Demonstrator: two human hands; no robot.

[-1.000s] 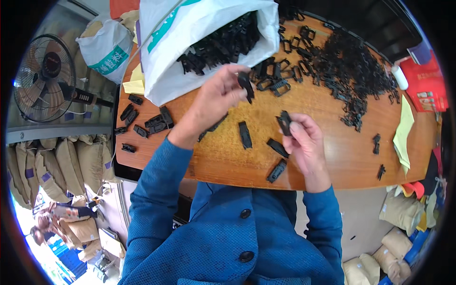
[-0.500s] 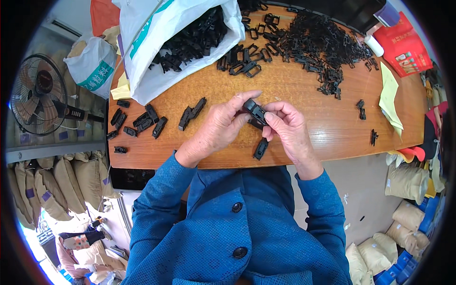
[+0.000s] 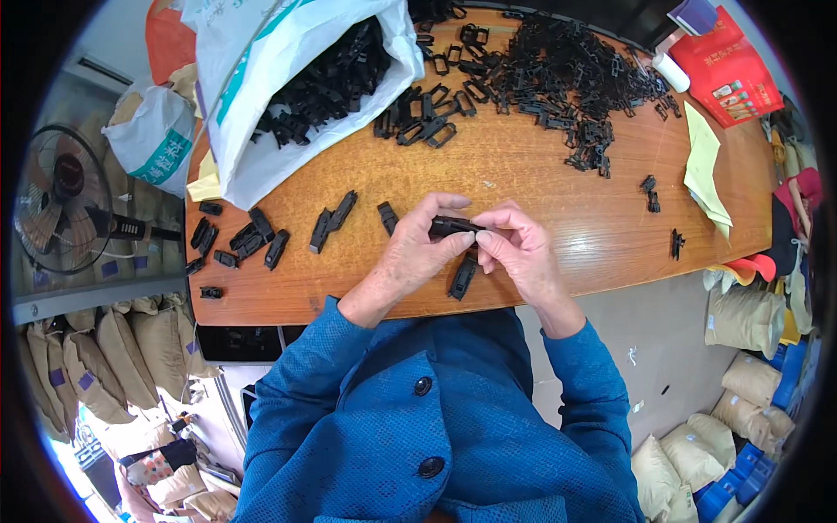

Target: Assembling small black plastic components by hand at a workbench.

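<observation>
Left hand and right hand pinching opposite ends of black plastic buckle piece, long axis crosswise between them, above wooden counter.

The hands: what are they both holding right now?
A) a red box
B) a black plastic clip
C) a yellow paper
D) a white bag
B: the left hand and the right hand meet over the table and pinch one black clip between their fingertips; the yellow paper, white bag and red box lie untouched farther off.
</observation>
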